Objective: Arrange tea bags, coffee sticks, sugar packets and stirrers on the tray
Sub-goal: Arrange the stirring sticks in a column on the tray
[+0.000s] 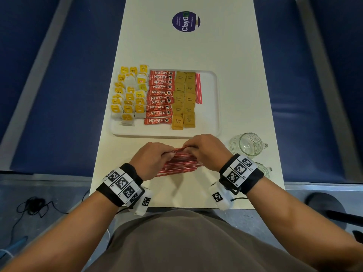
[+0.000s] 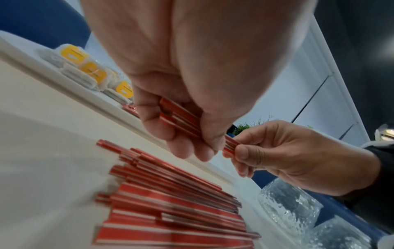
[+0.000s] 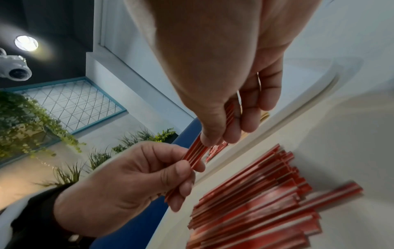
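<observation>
A white tray (image 1: 209, 107) holds yellow tea bags (image 1: 129, 93) at its left, red Nescafe coffee sticks (image 1: 160, 97), brown sugar packets (image 1: 184, 99) and a few red stirrers (image 1: 198, 88). Near the tray's front edge a pile of red stirrers (image 1: 180, 165) lies on the table. Just above the pile, my left hand (image 1: 157, 156) and right hand (image 1: 204, 149) each pinch one end of a small bundle of stirrers (image 1: 181, 149). The left wrist view shows the bundle (image 2: 181, 116) between thumb and fingers. The right wrist view shows the bundle (image 3: 196, 153) held flat, side by side.
Two clear glass mugs (image 1: 248, 144) (image 1: 264, 169) stand at the table's right edge, beside my right wrist. A round purple sticker (image 1: 186, 21) sits at the far end. Blue benches (image 1: 59, 95) flank the narrow table.
</observation>
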A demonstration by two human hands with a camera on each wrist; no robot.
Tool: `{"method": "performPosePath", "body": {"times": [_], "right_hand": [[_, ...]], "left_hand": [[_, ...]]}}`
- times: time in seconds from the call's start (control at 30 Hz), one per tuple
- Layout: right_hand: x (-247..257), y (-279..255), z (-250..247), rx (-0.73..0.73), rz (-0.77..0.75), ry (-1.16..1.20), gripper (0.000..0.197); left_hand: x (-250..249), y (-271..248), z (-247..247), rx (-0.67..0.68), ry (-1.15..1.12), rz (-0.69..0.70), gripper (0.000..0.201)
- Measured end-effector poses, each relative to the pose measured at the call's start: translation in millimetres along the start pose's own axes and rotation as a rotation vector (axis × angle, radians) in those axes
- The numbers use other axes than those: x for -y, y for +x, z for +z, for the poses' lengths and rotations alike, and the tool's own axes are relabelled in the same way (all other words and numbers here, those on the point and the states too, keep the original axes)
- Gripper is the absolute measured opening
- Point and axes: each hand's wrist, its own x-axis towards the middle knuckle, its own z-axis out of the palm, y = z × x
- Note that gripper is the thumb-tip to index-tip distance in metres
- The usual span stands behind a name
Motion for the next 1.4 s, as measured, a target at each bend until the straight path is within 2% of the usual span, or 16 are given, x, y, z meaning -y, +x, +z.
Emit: {"method": "performPosePath", "body": {"times": [0.23, 0.37, 0.5, 0.63, 0.87, 1.2, 1.3, 1.4], "right_hand": [[3.5, 3.6, -8.7, -0.093, 0.018, 0.225, 0.018], [7.9, 5.9, -8.5, -0.195, 0.076, 0.383, 0.028], [10.6, 7.9, -6.1, -0.244, 0.111, 0.467, 0.036], [12.3, 7.6, 2.0, -0.252, 0.146, 0.567, 0.039], [14.9, 8.3, 9.5, -0.272, 0.152, 0.629, 0.032], [14.6, 4.6, 6.8, -0.172, 0.084, 0.639, 0.037], [16.6, 3.2, 6.5, -0.218, 0.112, 0.662, 0.036], [19.8, 3.2, 7.5, -0.303, 0.142, 0.755, 0.025]], "left_hand": [[-8.6, -4.2, -3.6, -0.024, -0.268, -0.07, 0.032], [-6.6, -6.6, -2.2, -0.014, -0.572, -0.149, 0.024], [-5.0, -8.7, -0.5, 0.005, -0.715, -0.181, 0.026], [-6.4, -8.9, -1.0, 0.002, -0.782, -0.191, 0.028], [-5.9, -8.8, -3.9, 0.009, -0.829, -0.212, 0.028], [-8.0, -7.5, -4.6, 0.01, -0.838, -0.2, 0.031], [-9.4, -6.9, -3.6, 0.003, -0.844, -0.209, 0.034], [-11.6, -5.8, -4.0, 0.015, -0.85, -0.194, 0.033]]}}
